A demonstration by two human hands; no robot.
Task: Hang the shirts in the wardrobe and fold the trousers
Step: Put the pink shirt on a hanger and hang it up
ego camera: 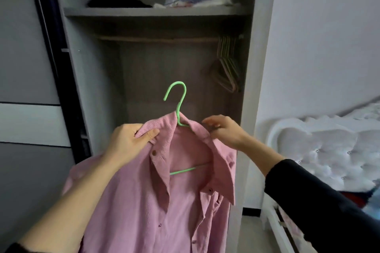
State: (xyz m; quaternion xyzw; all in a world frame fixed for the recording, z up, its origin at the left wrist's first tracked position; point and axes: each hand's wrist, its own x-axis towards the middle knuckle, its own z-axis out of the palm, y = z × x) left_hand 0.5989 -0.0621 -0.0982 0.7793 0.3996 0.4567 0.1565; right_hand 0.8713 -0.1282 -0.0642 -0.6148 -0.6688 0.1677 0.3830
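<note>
Before the open wardrobe (249, 88), a pink button-front shirt (156, 201) is held up in the air, already draped on a green hanger (178, 96). The hanger's hook rises clear above the collar, and its lower bar shows through the open neck.

The person's left hand (129, 141) grips the left side of the collar, thumb pressed over the fabric. The right hand (224, 131) appears to pinch the collar's right side with curled fingertips. This looks like a way to steady the shirt and seat it squarely on the hanger's shoulders so that it will not slide off. The shirt is not yet on the rail (156, 38), which runs across the wardrobe above the hook and some way behind it.

At the rail's right end hangs a bunch of spare hangers (227, 63), leaving the rest of the rail free. Above it, a shelf (156, 13) carries dark clothing (117, 1) toward its left end and pale, crumpled items (197, 2) toward its right. A grey sliding door (26, 68) stands to the left of the opening. To the right, against a pale wall, is a white tufted headboard (320, 150).
</note>
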